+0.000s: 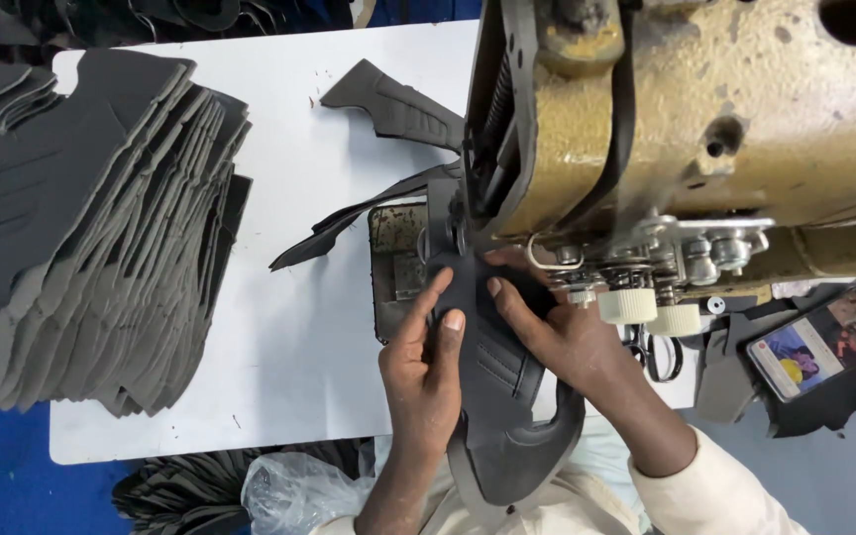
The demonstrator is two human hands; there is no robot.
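Observation:
A dark grey shoe upper piece [507, 416] lies under the head of a worn gold-coloured sewing machine [686, 129]. My left hand [426, 362] pinches its left edge with thumb and fingers. My right hand [557, 332] presses on the piece from the right, fingertips close to the needle area [463, 248]. The needle itself is hidden behind the machine head. Finished dark pieces [388, 104] trail away behind the machine on the white table [299, 327].
A tall fanned stack of grey cut pieces [91, 228] fills the table's left side. A phone with a lit screen [812, 347] lies at the right on dark material. A clear plastic bag [294, 490] and more dark pieces sit below the table's front edge.

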